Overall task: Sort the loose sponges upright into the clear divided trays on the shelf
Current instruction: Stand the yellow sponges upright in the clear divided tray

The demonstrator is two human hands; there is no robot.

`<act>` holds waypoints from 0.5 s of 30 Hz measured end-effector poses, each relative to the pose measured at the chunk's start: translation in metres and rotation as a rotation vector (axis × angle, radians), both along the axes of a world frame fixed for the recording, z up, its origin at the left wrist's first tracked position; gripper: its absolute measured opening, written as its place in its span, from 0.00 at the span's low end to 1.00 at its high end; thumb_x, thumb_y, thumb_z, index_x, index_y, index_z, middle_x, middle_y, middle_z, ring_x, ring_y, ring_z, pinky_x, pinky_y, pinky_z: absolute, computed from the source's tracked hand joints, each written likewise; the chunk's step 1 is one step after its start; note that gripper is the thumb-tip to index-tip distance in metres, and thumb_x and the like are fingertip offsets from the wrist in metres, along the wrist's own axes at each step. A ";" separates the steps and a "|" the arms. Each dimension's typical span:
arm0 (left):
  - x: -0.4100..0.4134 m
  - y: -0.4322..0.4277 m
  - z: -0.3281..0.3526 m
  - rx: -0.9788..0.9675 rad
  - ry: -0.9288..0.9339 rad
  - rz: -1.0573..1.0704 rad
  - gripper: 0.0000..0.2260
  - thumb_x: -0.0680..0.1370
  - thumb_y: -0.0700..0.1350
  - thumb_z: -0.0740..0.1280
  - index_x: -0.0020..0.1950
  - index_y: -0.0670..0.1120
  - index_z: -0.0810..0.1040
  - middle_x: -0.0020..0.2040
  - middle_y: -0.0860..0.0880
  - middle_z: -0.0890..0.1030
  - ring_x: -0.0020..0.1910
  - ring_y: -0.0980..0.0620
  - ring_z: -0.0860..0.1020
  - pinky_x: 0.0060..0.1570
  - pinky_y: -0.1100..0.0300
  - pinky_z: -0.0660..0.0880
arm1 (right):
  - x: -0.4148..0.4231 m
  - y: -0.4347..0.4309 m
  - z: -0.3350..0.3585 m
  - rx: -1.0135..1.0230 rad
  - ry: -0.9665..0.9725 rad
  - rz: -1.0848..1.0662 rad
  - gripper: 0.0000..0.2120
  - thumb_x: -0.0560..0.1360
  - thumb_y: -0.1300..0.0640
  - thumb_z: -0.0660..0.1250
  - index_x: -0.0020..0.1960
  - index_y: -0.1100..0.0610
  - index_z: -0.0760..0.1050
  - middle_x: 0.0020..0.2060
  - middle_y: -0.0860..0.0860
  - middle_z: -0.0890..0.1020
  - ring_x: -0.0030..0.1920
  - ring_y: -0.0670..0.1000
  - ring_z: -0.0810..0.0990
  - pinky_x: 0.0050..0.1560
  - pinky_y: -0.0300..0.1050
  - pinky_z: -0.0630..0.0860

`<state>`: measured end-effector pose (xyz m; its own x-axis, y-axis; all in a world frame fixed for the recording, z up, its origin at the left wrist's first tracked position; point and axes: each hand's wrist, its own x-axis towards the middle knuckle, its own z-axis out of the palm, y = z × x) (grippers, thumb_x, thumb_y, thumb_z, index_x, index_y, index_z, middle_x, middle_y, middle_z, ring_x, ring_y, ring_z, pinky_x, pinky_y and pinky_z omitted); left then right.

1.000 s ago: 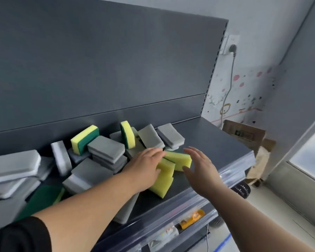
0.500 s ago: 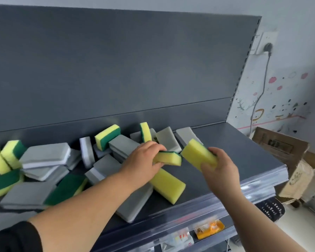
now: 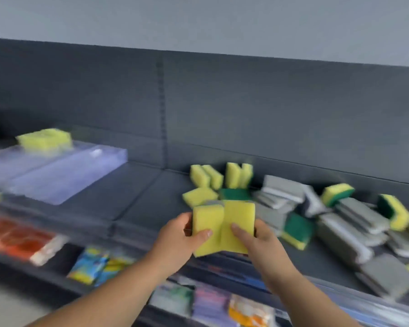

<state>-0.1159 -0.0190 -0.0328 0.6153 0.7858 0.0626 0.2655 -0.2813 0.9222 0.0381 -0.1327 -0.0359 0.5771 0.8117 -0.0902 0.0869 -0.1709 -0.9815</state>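
A stretch of bare dark shelf (image 3: 132, 197) lies open between the clear divided tray (image 3: 64, 171) at the left and the heap of loose sponges (image 3: 354, 223) at the right. The tray's near right corner and the heap's left edge are well apart. The back panel (image 3: 246, 102) closes the shelf behind, and the front lip runs just under the hands. Above that lip, the left hand (image 3: 177, 241) grips a yellow sponge (image 3: 207, 223) with its thumb across the face. The right hand (image 3: 262, 246) grips a second yellow sponge (image 3: 239, 220) the same way. The two sponges touch along their long edges, just left of the heap. A block of yellow sponges (image 3: 45, 139) sits at the tray's far left, too blurred to tell which compartment. Four more yellow ones (image 3: 236, 175) stand on edge near the panel. Packets (image 3: 90, 267) show on the lower shelf (image 3: 57, 282). Half a second ago the view faced the shelf's right end and the wall socket, with the tray out of sight. It has since swung left, with motion blur. Then each hand held its sponge apart over the heap; now the hands have drawn together and back toward the front lip, and the sponges meet.
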 end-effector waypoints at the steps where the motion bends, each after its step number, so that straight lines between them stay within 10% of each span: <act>1: -0.041 0.015 -0.003 -0.027 0.008 0.057 0.14 0.67 0.53 0.74 0.49 0.53 0.79 0.47 0.53 0.85 0.48 0.56 0.82 0.52 0.51 0.79 | -0.034 0.023 -0.003 -0.016 0.002 0.057 0.10 0.74 0.47 0.69 0.52 0.51 0.77 0.45 0.49 0.84 0.45 0.48 0.82 0.45 0.45 0.79; 15: -0.407 0.115 -0.032 -0.198 0.065 0.762 0.10 0.75 0.48 0.71 0.54 0.54 0.74 0.49 0.57 0.80 0.48 0.58 0.78 0.42 0.61 0.75 | -0.341 0.240 -0.042 -0.120 0.022 0.632 0.18 0.67 0.51 0.74 0.54 0.51 0.75 0.48 0.49 0.85 0.49 0.52 0.84 0.53 0.54 0.80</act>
